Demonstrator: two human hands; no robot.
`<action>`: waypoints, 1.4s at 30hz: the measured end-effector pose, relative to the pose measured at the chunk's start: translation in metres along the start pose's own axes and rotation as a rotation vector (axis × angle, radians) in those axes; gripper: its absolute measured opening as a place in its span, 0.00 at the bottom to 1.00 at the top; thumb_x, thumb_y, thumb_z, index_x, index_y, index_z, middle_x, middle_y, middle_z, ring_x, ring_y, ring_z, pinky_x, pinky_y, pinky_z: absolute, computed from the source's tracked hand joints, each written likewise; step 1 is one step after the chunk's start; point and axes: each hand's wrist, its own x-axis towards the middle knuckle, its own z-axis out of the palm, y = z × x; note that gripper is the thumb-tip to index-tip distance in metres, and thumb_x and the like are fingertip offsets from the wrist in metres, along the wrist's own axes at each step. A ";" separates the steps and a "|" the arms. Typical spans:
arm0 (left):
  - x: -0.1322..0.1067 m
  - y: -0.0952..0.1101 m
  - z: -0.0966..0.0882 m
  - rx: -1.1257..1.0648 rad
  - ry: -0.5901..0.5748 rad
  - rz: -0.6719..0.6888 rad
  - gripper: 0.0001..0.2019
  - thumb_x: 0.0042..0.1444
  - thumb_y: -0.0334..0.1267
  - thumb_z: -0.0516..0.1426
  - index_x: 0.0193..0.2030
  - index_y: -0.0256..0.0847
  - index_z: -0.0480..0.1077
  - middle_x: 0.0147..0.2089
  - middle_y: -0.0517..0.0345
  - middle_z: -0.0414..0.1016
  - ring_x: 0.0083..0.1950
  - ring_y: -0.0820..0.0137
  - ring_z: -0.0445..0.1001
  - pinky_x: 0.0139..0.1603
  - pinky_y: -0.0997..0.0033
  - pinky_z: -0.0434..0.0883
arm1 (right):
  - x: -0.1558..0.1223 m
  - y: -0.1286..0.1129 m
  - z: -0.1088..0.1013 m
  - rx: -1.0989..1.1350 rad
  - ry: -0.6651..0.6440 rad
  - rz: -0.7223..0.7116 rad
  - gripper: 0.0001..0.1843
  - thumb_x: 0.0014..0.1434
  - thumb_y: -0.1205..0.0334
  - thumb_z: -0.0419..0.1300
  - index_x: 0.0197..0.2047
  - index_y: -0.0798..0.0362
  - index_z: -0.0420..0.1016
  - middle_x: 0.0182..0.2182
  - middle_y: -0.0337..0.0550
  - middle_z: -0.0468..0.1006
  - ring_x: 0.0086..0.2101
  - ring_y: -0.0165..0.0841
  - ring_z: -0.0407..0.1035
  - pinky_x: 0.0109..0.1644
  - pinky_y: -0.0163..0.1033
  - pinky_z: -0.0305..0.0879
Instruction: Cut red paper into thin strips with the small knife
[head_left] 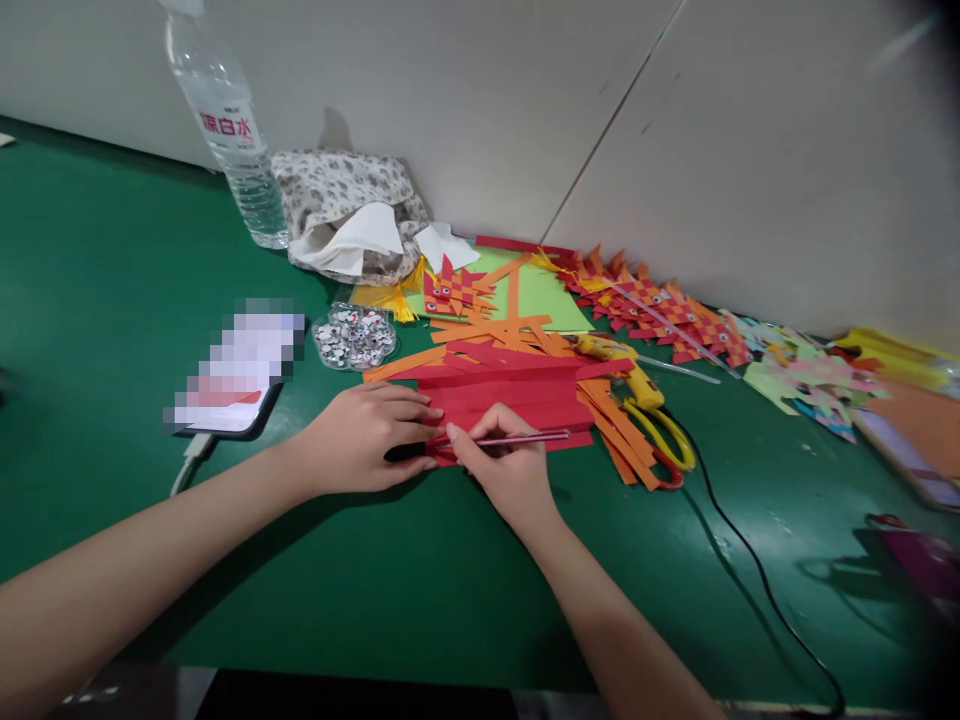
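Note:
A folded sheet of red paper [495, 395] lies in front of me, with crease lines running across it. My left hand [375, 435] rests at its left edge, fingers stretched toward the paper and thumb apart, a dark gap between them. In my right hand [510, 460] is a thin pinkish pen [551, 438], pinched between thumb and fingers and tilted nearly flat over the paper's lower part. The pen's tip is close to my left fingertips; whether it touches the paper I cannot tell. Orange paper strips [619, 440] stick out around the red sheet.
A phone [244, 375] on a cable and a clear case of googly eyes [354, 337] are at left. Behind stand a water bottle [232, 140] and tissue pouch [345, 190]. A yellow glue gun [637, 375], scissors [682, 440] and woven paper fish [667, 310] lie right.

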 end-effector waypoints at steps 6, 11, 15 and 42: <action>-0.002 -0.005 0.004 -0.035 0.013 0.011 0.12 0.63 0.40 0.53 0.45 0.43 0.77 0.48 0.56 0.81 0.51 0.63 0.77 0.51 0.63 0.74 | -0.003 -0.002 -0.006 0.153 0.229 -0.074 0.18 0.54 0.59 0.66 0.23 0.50 0.61 0.15 0.31 0.67 0.16 0.26 0.62 0.22 0.33 0.59; -0.001 -0.006 0.004 -0.057 0.133 -0.062 0.12 0.64 0.37 0.52 0.38 0.40 0.78 0.36 0.56 0.82 0.38 0.68 0.78 0.39 0.70 0.74 | 0.001 -0.003 -0.018 0.339 0.213 0.021 0.20 0.56 0.54 0.65 0.21 0.51 0.61 0.13 0.30 0.67 0.13 0.23 0.60 0.16 0.29 0.55; 0.003 -0.001 -0.001 -0.234 0.266 -0.386 0.11 0.61 0.40 0.55 0.35 0.40 0.79 0.33 0.57 0.81 0.33 0.70 0.77 0.32 0.74 0.70 | 0.004 -0.004 -0.021 0.462 -0.024 0.259 0.25 0.55 0.48 0.64 0.16 0.53 0.62 0.11 0.31 0.66 0.09 0.20 0.54 0.11 0.28 0.49; 0.012 0.025 -0.006 -1.228 -0.089 -0.671 0.16 0.63 0.47 0.53 0.30 0.38 0.63 0.24 0.67 0.63 0.24 0.80 0.63 0.25 0.81 0.61 | -0.002 -0.003 -0.010 0.371 -0.318 0.412 0.18 0.49 0.50 0.68 0.22 0.55 0.71 0.11 0.32 0.68 0.10 0.22 0.61 0.10 0.25 0.51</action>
